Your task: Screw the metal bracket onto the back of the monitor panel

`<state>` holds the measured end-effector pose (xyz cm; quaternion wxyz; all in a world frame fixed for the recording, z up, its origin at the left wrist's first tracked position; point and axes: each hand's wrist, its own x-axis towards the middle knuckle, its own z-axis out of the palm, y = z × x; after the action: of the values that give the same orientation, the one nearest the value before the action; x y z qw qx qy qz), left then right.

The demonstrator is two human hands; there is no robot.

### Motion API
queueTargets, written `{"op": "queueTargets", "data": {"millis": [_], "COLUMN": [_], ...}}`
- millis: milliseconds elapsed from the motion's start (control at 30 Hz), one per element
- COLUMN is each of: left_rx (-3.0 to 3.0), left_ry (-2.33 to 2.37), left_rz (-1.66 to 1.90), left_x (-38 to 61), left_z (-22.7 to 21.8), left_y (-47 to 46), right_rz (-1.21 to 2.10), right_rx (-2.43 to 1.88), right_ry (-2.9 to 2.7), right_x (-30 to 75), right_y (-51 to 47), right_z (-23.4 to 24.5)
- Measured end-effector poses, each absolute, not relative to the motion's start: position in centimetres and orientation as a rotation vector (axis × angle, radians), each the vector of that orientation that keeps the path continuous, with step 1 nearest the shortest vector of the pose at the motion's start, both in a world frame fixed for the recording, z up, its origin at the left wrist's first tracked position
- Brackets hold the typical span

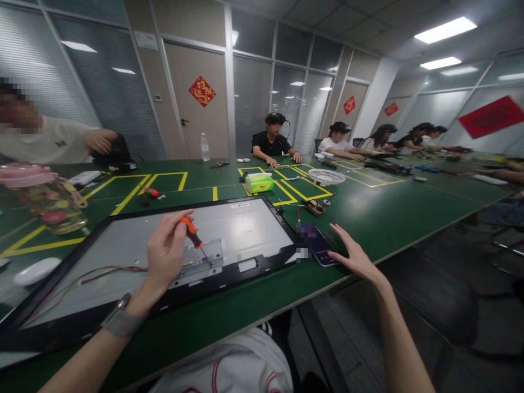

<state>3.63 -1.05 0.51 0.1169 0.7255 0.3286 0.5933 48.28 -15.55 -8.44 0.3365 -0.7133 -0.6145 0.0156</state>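
Note:
My left hand (167, 248) is closed around an orange and black screwdriver (190, 231). The screwdriver slants down, its tip at a small metal bracket (213, 256) on a flat panel. That panel (241, 226) has a grey metal back and a black frame, and lies on the green table. Thin coloured wires (110, 268) run across its left part and pass behind my left wrist. Over to the right, my right hand (354, 256) is open with fingers spread. Its thumb touches or hovers just over the edge of a dark phone (317, 244) lying beside the panel; I cannot tell which.
A pink-lidded flowered bottle (51, 199) stands at left, near a white oval object (36, 271). Beyond the panel are a green-yellow pack (259, 183), a white round grille (326, 176) and a small motor-like part (316, 206). Several people sit around the table (380, 218).

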Motion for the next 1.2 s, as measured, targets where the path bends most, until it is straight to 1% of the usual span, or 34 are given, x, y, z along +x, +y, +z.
{"op": "queueTargets", "data": {"millis": [67,167,267,333,433,700,1200], "left_rx": [2.129,2.137,2.142,2.142,2.143,2.181,2.190], "left_ry": [0.958,0.954,0.953,0.947,0.943,0.914,0.890], "left_rz": [1.736,1.733,1.726,1.721,1.728,1.707,1.665], "left_x": [3.6,3.5,3.5,3.6,3.6,3.7,4.1], "left_z": [0.5,0.4,0.3,0.4,0.5,0.4,0.5], "left_y": [-1.0,-0.9,-0.9,-0.9,-1.0,-1.1,-1.4], "right_rz": [0.102,0.230,0.257,0.244,0.213,0.288,0.319], "right_rx": [-1.821,-1.652,-1.455,-1.411,-1.426,-1.409,-1.674], "right_ry": [-1.539,-1.303,-1.063,-0.985,-0.975,-1.118,-1.163], "right_x": [48.3,48.7,49.2,49.3,48.9,48.4,48.3], "right_y": [-15.6,-15.8,-16.0,-16.1,-16.3,-16.9,-16.1], "right_z": [-8.5,-8.7,-9.0,-8.9,-8.6,-8.0,-7.2]}}
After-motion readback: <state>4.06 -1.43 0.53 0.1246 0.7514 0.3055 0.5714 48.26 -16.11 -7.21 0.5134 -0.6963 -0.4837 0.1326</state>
